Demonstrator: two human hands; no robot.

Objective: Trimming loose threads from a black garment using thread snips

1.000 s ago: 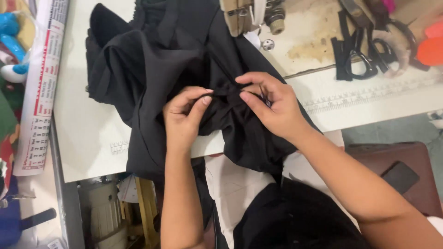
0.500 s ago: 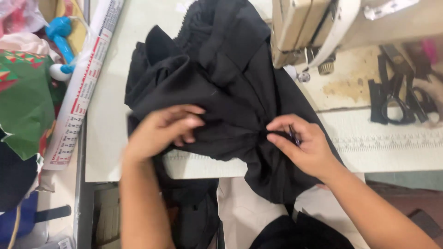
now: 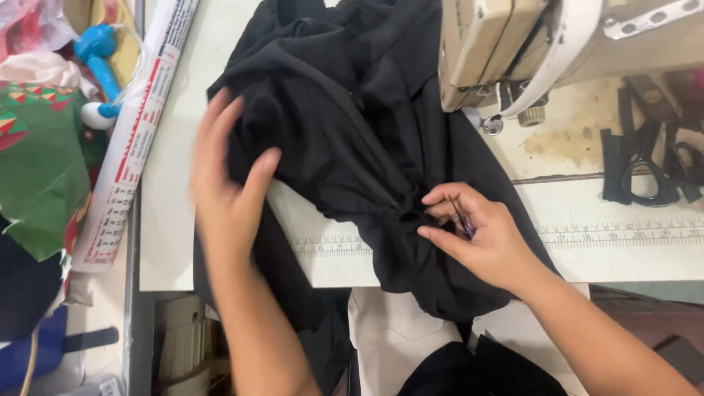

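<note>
A bunched black fabric point(image 3: 352, 132) lies across the white sewing table point(image 3: 638, 257) and hangs over its front edge. My left hand point(image 3: 227, 183) is spread open and blurred, resting against the fabric's left side. At the table's front edge my right hand point(image 3: 477, 231) pinches a gathered fold of the fabric, and a small thin purple tool point(image 3: 462, 218) lies between its fingers.
A beige sewing machine point(image 3: 513, 51) stands at the back right. Black scissors point(image 3: 649, 176) lie on the right of the table. A rolled printed paper point(image 3: 132, 139) runs along the table's left edge, with a blue toy point(image 3: 99, 62) and green patterned cloth point(image 3: 37, 169) beyond it.
My left hand has let go of the fold and slid left and up across the fabric. My right hand keeps pinching the fold. The view has shifted left.
</note>
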